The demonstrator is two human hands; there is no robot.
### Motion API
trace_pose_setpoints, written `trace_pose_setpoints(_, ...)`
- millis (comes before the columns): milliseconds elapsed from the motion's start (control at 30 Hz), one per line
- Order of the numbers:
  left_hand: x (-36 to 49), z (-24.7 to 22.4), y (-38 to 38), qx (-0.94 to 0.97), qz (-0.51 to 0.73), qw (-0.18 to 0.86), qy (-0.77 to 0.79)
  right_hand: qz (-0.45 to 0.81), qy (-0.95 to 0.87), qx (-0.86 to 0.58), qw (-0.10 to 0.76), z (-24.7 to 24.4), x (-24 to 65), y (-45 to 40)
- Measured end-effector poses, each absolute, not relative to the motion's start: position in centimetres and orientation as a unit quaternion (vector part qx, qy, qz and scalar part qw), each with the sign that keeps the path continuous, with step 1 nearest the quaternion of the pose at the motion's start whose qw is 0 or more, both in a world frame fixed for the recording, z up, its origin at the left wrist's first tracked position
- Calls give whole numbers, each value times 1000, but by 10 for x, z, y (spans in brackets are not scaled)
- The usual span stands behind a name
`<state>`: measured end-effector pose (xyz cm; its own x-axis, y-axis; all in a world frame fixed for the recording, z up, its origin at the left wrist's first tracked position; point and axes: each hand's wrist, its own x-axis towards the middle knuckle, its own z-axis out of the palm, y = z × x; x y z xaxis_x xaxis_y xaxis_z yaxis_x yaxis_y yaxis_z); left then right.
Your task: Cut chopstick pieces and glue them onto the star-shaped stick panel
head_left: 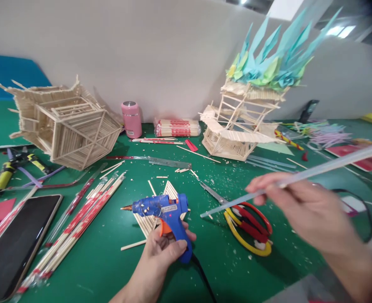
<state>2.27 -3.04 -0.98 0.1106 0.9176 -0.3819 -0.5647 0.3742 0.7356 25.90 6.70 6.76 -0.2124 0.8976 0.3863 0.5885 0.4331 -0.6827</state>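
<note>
My left hand (162,252) is closed round the handle of a blue hot glue gun (175,210), whose nozzle points left. Between the fingers of my right hand (309,214) is a long translucent glue stick (236,202), its lower end a little right of the gun's back and apart from it. Under the gun lies a flat panel of wooden sticks (144,225), partly hidden. Scissors with red and yellow handles (247,227) rest on the green table (224,273) below my right hand.
Two wooden stick structures stand at the back, one at left (81,130), one at right (236,139) topped with blue-green paper leaves (274,67). A pink flask (131,120), packed sticks (178,127), a phone (22,244), wrapped chopsticks (81,219) and pliers (3,176) lie around.
</note>
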Motion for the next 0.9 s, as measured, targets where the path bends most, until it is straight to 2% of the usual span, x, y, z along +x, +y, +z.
trace_pose_setpoints(100, 21, -12, -31, 221, 513, 722, 408, 269, -804, -399, 349, 48, 228, 54)
trace_pose_setpoints(267, 21, -13, -32, 231, 512, 730, 389, 356, -778, -421, 301, 21, 212, 54)
trace_pose_setpoints(333, 21, -13, -32, 227, 512, 737, 379, 373, -744, -438, 339, 20, 211, 55)
trace_pose_setpoints(467, 20, -14, -31, 189, 499, 772, 346, 377, -664, -438, 474, 33, 201, 51)
trace_pose_setpoints(600, 18, -18, -32, 162, 495, 792, 318, 469, -539, -392, 579, 41, 182, 44)
trace_pose_setpoints(900, 14, -17, -33, 157, 496, 805, 284, 501, -486, -402, 593, 24, 163, 36)
